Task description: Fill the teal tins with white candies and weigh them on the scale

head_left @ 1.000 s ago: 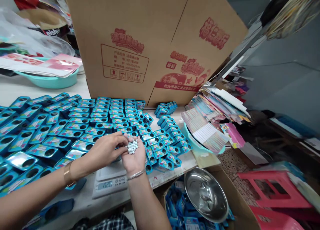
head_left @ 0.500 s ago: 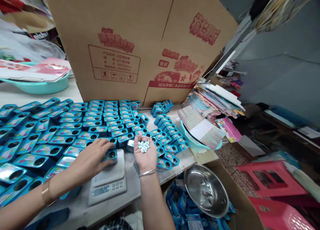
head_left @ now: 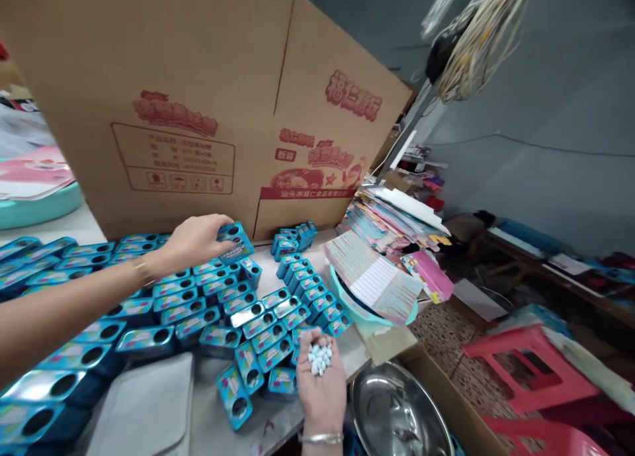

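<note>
Left: your left hand (head_left: pixel 193 245), palm down, arm extended far, grip closed around one blue tin (head_left: pixel 237 247) at the tin rows (head_left: pixel 176 302), too overlapped to count. Near centre: your right hand (head_left: pixel 323 386), palm up, unclenched, cupping many pale pellets (head_left: pixel 319 359). Near right: one steel bowl (head_left: pixel 381 410).

Left hand (head_left: pixel 193 245) carried blue box (head_left: pixel 239 243) from scale (head_left: pixel 143 403) toward carton (head_left: pixel 198 52).

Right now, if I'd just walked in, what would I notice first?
Probably the huge brown carton with red printing, rising behind the crowd of small blue boxes. Next, the right hand, palm up with little pale balls in it, near the front edge of the table. Then the left hand, gripping one blue box above the others.
</note>
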The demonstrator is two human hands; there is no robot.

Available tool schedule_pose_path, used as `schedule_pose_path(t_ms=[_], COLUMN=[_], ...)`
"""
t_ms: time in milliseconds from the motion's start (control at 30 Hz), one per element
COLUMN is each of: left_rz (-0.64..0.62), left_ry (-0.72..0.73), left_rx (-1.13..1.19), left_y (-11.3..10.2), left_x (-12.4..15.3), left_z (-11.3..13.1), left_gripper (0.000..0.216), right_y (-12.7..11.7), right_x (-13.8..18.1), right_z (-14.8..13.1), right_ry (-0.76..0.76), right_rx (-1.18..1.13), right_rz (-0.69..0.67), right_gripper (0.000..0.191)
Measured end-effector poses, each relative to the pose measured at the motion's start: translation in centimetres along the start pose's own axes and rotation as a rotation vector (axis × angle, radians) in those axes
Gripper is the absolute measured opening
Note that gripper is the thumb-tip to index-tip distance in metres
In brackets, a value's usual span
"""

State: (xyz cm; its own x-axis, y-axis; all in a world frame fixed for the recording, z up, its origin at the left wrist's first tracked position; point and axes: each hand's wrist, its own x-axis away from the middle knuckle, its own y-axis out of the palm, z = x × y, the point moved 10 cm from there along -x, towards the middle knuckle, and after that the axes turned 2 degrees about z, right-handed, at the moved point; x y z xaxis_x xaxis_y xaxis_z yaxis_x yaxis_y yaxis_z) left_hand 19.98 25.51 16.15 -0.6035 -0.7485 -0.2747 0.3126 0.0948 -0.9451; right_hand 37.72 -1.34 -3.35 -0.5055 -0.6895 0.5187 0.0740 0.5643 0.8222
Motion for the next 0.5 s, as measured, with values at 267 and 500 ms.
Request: schedule_pose_path(t_ms=[267, 500], left_rz=[-0.122, -0.1], left_ry=[0.023, 0.012], left_rx=[-0.112, -0.089], left_y=[13.3, 17.7], left_x=[-10.5, -11.9], left_z=[-0.7, 0.3], left_gripper=[0.045, 0.041], right_y=[-3.5, -6.7], right_x=[-3.3, -5.5], right_z=[-6.3, -7.6], right_ry=[-0.206, -0.206], right_rx=[0.135, 0.019], right_rz=[0.008, 0.165], right_gripper=[0.021, 0.025])
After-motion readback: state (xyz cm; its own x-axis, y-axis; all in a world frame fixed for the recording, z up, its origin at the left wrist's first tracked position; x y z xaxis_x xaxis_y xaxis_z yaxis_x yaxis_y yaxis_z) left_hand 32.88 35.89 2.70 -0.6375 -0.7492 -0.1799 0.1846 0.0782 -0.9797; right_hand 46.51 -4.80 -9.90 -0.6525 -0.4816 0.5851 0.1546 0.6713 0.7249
